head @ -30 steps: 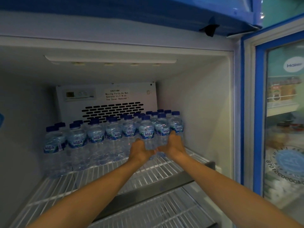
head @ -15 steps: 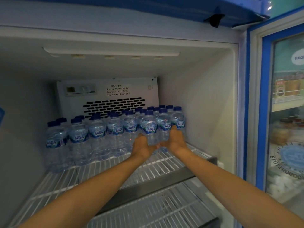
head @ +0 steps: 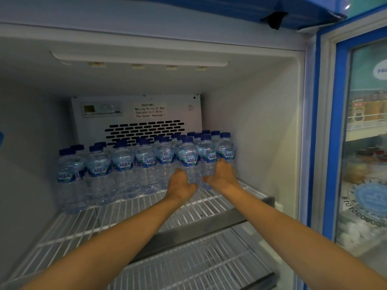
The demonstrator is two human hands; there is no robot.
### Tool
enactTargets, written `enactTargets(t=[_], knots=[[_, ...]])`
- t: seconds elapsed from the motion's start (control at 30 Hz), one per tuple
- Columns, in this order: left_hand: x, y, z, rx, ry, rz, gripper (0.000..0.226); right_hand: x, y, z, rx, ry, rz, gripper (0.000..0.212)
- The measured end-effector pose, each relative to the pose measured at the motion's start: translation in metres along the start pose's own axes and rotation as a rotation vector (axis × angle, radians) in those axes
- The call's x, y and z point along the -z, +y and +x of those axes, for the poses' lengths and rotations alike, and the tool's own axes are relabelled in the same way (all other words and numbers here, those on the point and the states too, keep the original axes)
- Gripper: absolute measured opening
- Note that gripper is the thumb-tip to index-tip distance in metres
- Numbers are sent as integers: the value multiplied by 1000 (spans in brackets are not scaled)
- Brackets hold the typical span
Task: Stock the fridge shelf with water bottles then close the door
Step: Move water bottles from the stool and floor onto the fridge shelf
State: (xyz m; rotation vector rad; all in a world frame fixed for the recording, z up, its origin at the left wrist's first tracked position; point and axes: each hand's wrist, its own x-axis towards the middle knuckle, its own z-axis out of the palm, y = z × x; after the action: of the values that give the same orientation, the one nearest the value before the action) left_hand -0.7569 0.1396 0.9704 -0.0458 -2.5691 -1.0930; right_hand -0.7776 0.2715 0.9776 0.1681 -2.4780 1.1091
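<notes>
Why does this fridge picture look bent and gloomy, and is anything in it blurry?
Head view: the wide-angle lens bows the fridge and its door frame. Head view: lighting is dim and bluish, the light strip looks unlit. Head view: the water bottles and the caution sticker show sharp print; items behind the glass door look hazy.

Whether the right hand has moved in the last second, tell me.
No. The right hand stays at the water bottles by the right wall, equally far behind the shelf's front rail; only the camera shifted.

AQUA labels the bottles (head: 100, 170); the back-panel sticker (head: 149, 110) reads "CAUTION! Moving Parts".
</notes>
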Motion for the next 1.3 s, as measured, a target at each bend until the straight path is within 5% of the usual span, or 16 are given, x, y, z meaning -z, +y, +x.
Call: enactTargets(t=[0.5,0.67,0.77,0.87,1.1,1.2,1.3], knots=[[5,12,-14,28,0,44,55,4,-8,-11,-81,-46,34,62],[25,12,-29,66,-79,40,55,14,-10,-18,-48,-122,-15,30],[45,15,-46,96,-60,126,32,29,-25,-45,-62,-159,-142,13],[73,12,-73,47,26,191,29,36,-55,-83,100,-59,-235,13],[164,-38,-193,-194,441,190,21,-23,-142,-184,500,-58,184,15],[200,-81,-289,-274,489,243,23,-69,-170,-259,665,51,354,8],[225,-141,-389,-159,485,287,21,-120,-180,-353,613,55,506,8]])
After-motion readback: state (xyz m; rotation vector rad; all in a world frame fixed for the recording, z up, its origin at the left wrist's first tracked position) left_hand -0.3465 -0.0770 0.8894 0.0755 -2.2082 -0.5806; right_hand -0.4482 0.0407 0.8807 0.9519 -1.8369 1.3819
